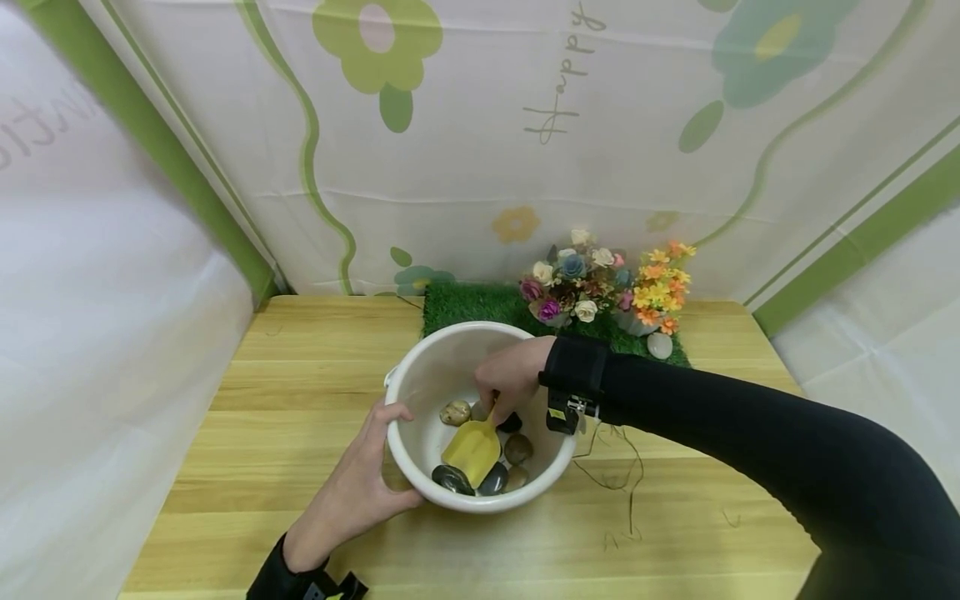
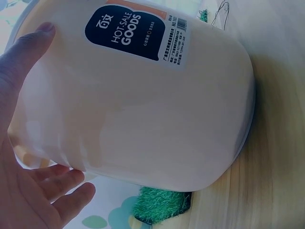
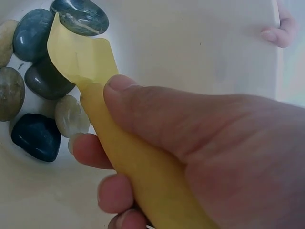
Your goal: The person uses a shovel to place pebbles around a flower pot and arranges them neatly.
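A white bucket stands on the wooden table, with several smooth stones on its floor. My left hand grips its left side, fingertips over the rim and thumb against the outer wall. Reaching inside, my right hand holds a yellow toy shovel by the handle, thumb along the top. The shovel's blade lies among the stones, its tip close to a dark stone in the right wrist view. A mottled pale stone and a brown stone lie on either side of the shovel.
Behind the bucket is a green artificial grass mat with mixed flowers, orange and yellow flowers and a pale stone. Thin dark strands lie on the table at right. White printed curtains enclose it.
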{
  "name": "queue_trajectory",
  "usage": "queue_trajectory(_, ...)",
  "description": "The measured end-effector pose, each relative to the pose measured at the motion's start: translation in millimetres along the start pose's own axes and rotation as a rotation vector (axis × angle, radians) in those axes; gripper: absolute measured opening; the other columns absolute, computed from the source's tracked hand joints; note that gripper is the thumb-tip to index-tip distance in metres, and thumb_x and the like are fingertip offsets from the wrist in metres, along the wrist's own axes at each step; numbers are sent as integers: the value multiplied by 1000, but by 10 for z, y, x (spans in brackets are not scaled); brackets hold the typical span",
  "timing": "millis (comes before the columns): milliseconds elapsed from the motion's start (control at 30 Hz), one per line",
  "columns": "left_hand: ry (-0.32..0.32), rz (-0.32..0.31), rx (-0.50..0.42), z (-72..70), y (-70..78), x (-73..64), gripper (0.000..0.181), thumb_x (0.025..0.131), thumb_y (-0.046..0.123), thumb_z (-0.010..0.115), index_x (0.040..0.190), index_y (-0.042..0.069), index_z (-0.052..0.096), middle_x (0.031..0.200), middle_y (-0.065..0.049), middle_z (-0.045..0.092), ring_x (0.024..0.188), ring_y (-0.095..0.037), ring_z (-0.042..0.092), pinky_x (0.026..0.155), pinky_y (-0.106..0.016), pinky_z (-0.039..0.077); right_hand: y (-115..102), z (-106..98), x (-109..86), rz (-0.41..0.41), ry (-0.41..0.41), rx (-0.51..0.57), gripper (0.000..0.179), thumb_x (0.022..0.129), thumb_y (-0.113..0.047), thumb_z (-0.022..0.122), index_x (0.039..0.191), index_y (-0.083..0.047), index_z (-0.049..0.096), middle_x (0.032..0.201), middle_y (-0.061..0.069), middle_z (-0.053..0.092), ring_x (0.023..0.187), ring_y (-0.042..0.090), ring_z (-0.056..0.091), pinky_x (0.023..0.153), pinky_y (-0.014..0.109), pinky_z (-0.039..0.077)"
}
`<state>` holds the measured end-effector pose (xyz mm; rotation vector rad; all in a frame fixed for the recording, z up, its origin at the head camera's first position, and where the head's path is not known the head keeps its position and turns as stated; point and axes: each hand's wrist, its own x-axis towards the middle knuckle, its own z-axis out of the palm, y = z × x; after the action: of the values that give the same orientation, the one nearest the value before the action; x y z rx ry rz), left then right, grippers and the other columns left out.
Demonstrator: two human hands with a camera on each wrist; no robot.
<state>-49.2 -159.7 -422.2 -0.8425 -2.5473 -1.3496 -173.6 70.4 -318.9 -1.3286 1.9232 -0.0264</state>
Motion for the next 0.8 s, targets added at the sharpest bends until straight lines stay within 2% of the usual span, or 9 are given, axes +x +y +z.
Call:
queue_trajectory(433, 9, 4, 5, 5, 3, -5, 84, 60, 41, 82, 123, 18, 33, 146, -4, 24, 126, -25, 34, 87, -43, 44, 89, 34, 45, -49, -7, 21, 29, 89, -17, 59, 61, -14, 55, 51, -4, 32, 48, 10, 27, 53, 23, 23)
queue_trajectory(600, 9, 12, 2, 11, 9, -7, 84, 61, 41, 82, 123, 14, 33, 146, -6, 25, 125, -26, 34, 87, -44, 44, 310, 160, 190, -88, 26, -29, 29, 90, -27, 58, 62, -20, 58, 52, -5, 37, 47, 10, 31, 53, 24, 28)
queue_trajectory(800, -3, -4, 5, 8, 1, -1, 84, 60, 40, 83, 123, 16, 32, 147, -5, 22, 126, -26, 33, 88, -44, 44, 400, 194, 227, -121, 25, 15, 29, 91, -28, 58, 63, -18, 58, 55, -4, 41, 48, 12, 31, 53, 26, 28)
